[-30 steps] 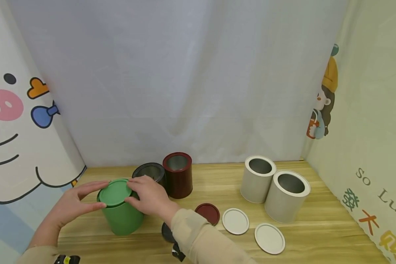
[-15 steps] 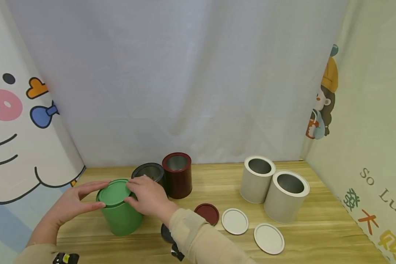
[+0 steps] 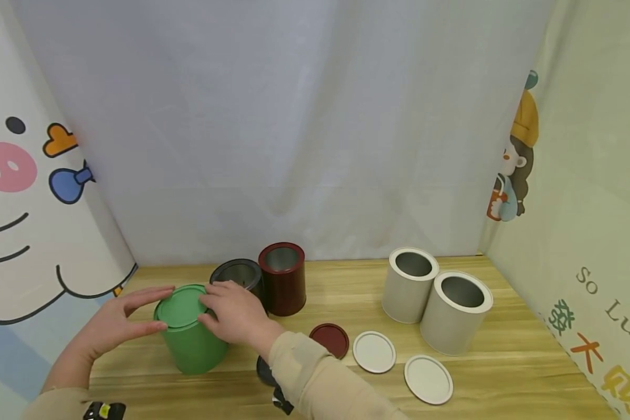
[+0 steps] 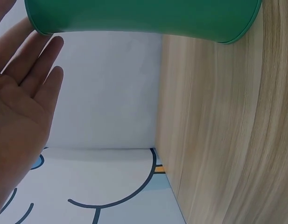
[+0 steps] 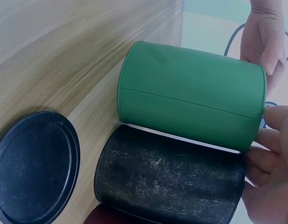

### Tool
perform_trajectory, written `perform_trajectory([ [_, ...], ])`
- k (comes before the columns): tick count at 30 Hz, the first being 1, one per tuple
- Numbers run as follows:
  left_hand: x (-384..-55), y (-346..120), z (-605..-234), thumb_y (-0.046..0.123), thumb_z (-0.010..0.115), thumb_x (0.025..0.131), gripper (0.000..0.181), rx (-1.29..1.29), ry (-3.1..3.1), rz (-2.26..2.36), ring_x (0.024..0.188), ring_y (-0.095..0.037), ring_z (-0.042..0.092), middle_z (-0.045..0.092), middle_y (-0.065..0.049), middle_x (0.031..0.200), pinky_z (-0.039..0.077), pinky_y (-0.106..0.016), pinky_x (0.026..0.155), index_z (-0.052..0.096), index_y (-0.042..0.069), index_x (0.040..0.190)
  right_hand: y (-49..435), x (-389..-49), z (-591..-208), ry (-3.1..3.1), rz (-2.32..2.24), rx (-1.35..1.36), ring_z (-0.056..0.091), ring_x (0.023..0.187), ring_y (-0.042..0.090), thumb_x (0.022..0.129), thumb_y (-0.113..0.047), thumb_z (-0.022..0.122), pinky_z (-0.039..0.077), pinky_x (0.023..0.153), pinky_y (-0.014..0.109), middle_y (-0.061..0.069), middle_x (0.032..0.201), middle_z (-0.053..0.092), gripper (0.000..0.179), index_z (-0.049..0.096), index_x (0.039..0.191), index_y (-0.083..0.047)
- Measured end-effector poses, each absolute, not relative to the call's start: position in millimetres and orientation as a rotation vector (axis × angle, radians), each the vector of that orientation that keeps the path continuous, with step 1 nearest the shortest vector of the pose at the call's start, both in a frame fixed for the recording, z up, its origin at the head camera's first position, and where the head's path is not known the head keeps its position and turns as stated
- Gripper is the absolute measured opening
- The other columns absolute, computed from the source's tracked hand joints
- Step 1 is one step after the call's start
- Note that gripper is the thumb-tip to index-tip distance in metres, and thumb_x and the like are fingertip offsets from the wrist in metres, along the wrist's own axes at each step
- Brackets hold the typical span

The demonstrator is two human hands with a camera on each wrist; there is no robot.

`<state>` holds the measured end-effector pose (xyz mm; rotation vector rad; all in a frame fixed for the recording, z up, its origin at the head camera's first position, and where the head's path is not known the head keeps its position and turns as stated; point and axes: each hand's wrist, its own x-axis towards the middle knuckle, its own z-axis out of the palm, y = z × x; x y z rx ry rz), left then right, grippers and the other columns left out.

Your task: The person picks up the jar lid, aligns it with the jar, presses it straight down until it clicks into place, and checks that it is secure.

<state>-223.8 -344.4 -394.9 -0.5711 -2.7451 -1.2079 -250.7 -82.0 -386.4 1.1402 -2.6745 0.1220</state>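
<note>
A green can [image 3: 196, 350] stands upright at the left of the table, with a green lid [image 3: 181, 306] lying on its top. My left hand [image 3: 107, 324] reaches in from the left, its thumb and forefinger spread and touching the lid's edge. In the left wrist view its other fingers [image 4: 52, 88] extend nearly straight beside the can's top. From the other side my right hand [image 3: 236, 309] rests its fingertips on the lid's right edge. The right wrist view shows these fingers [image 5: 270, 140] at the can's rim, close to the black can [image 5: 167, 175].
Beside the black can stands an uncovered dark red can [image 3: 286, 291]. Two uncovered white cans [image 3: 405, 297] stand at right. Loose on the wooden table [image 3: 346, 291] lie a dark red lid [image 3: 329, 340], two white lids [image 3: 374, 352] and a black lid [image 5: 36, 168], partly hidden by my right sleeve in the head view.
My right fingertips have shifted slightly across the lid's edge. The dark band along the lid's near left edge has narrowed. The cans and my left hand stay in place.
</note>
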Motion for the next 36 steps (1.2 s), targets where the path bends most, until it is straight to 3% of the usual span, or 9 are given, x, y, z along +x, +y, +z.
perform_trajectory([
  [6, -222, -345, -394, 0.023, 0.074, 0.091, 0.057, -0.546, -2.755, -1.165, 0.117, 0.020, 0.033, 0.051, 0.004, 0.145, 0.042, -0.071, 0.089, 0.054, 0.019, 0.145, -81, -251, -386, -2.647, 0.156, 1.138, 0.042, 0.136, 0.009, 0.103, -0.044, 0.051, 0.028, 0.112, 0.020, -0.006, 0.146, 0.050, 0.042, 0.060, 0.138, -0.025],
  [13, -221, -338, -389, 0.033, 0.075, 0.090, 0.048, -0.500, -2.764, -0.999, 0.116, 0.015, 0.036, 0.055, -0.011, 0.140, 0.044, -0.067, 0.089, 0.065, 0.018, 0.134, -85, -249, -383, -2.636, 0.163, 1.087, 0.049, 0.128, 0.006, 0.101, -0.048, 0.053, 0.039, 0.102, 0.018, -0.011, 0.139, 0.056, 0.039, 0.064, 0.134, -0.029],
  [17, -222, -334, -386, 0.030, 0.076, 0.089, 0.044, -0.526, -2.766, -0.934, 0.116, 0.012, 0.039, 0.058, -0.012, 0.137, 0.048, -0.060, 0.089, 0.068, 0.016, 0.130, -87, -249, -382, -2.658, 0.154, 1.065, 0.049, 0.126, 0.005, 0.099, -0.050, 0.054, 0.041, 0.101, 0.017, -0.014, 0.137, 0.057, 0.039, 0.065, 0.132, -0.031],
  [24, -222, -333, -383, 0.028, 0.076, 0.089, 0.043, -0.555, -2.780, -0.937, 0.116, 0.014, 0.038, 0.058, -0.010, 0.136, 0.049, -0.057, 0.089, 0.069, 0.014, 0.129, -90, -249, -381, -2.709, 0.167, 1.037, 0.047, 0.130, 0.004, 0.098, -0.052, 0.055, 0.035, 0.107, 0.019, -0.015, 0.139, 0.055, 0.039, 0.066, 0.130, -0.032],
  [31, -224, -335, -382, 0.027, 0.075, 0.090, 0.037, -0.600, -2.799, -0.894, 0.117, 0.016, 0.037, 0.058, -0.008, 0.137, 0.051, -0.032, 0.087, 0.072, 0.014, 0.124, -93, -248, -380, -2.720, 0.159, 1.008, 0.047, 0.130, 0.004, 0.098, -0.051, 0.056, 0.026, 0.113, 0.019, -0.015, 0.138, 0.055, 0.034, 0.070, 0.122, -0.032],
  [36, -224, -334, -382, 0.027, 0.075, 0.090, 0.033, -0.637, -2.800, -0.915, 0.116, 0.018, 0.036, 0.058, -0.008, 0.138, 0.051, -0.029, 0.086, 0.074, 0.013, 0.120, -93, -246, -380, -2.720, 0.137, 0.993, 0.048, 0.129, 0.002, 0.098, -0.051, 0.056, 0.023, 0.113, 0.018, -0.016, 0.137, 0.056, 0.034, 0.071, 0.123, -0.032],
])
